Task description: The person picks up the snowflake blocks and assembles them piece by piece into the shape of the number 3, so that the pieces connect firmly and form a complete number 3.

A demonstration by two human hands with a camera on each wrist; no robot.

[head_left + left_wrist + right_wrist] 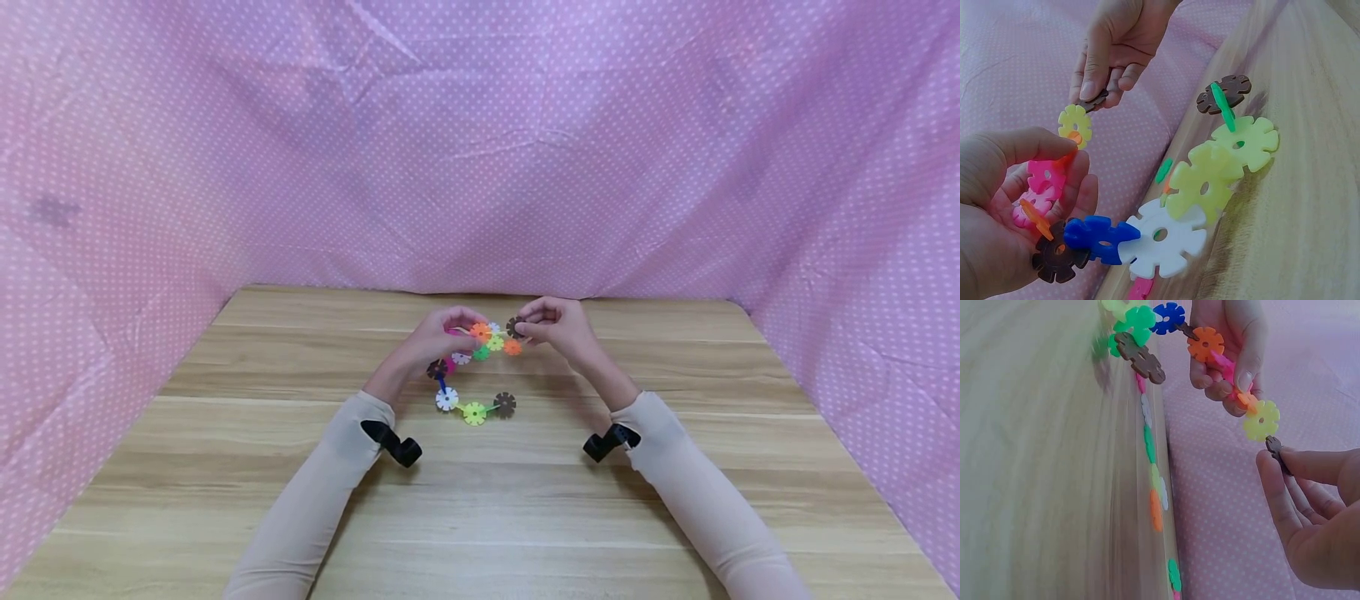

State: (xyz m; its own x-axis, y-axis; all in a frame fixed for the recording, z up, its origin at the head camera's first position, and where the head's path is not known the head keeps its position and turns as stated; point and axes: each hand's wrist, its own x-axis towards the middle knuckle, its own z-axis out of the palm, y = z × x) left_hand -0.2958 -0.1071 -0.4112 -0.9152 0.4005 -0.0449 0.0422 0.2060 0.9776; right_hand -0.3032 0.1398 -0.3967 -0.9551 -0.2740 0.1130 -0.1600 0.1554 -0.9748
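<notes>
A chain of coloured snowflake discs (474, 412) hangs from my hands down to the wooden table (480, 500). My left hand (461, 329) grips its upper end, fingers curled round pink discs (1041, 187) and an orange disc (1205, 344). A yellow disc (1075, 125) sticks out from that end. My right hand (525, 327) pinches a single brown disc (1275, 450) between thumb and forefinger, its edge at the yellow disc (1261, 420). Below, blue (1100, 237), white (1160, 240) and yellow-green discs (1207, 178) lead to a brown end disc (1225, 94).
More discs (1150, 444) lie in a row on the table under my hands. Pink dotted cloth (480, 167) walls in the table at the back and both sides. A black wrist camera mount (401, 448) sits on each sleeve.
</notes>
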